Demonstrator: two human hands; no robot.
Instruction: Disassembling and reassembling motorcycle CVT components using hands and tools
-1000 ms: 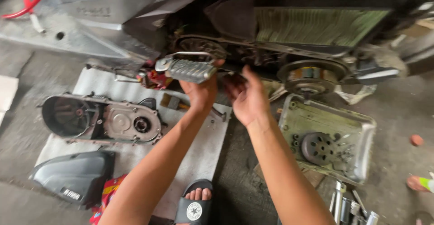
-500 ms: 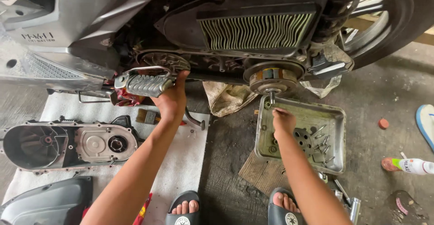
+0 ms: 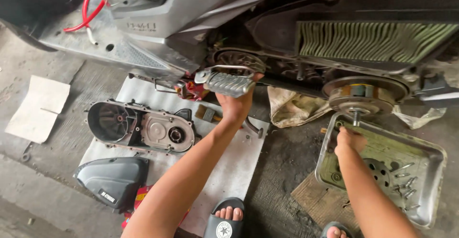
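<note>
While your left hand (image 3: pixel 234 105) has its fingers clamped around the footpeg (image 3: pixel 224 81), just left of the clutch (image 3: pixel 364 96) on the scooter (image 3: pixel 191 8), treat that peg as rigid metal: ribbed on top, so it likely grips well, and best held across its middle as you have it. Your right hand (image 3: pixel 350 140) sits just below the clutch, over the near rim of the tray (image 3: pixel 432 154); its fingers are curled together, but you cannot tell from here whether they pinch anything. The clutch looks heavy, stiff and probably greasy, so hold it by its outer rim rather than the shaft. Bolts (image 3: pixel 403 183) lie loose in the tray below the clutch and would roll if it tips. Left of the clutch, the rag (image 3: pixel 291 109) and the cover (image 3: pixel 141 127) crowd the floor; open room lies between rag and tray.
</note>
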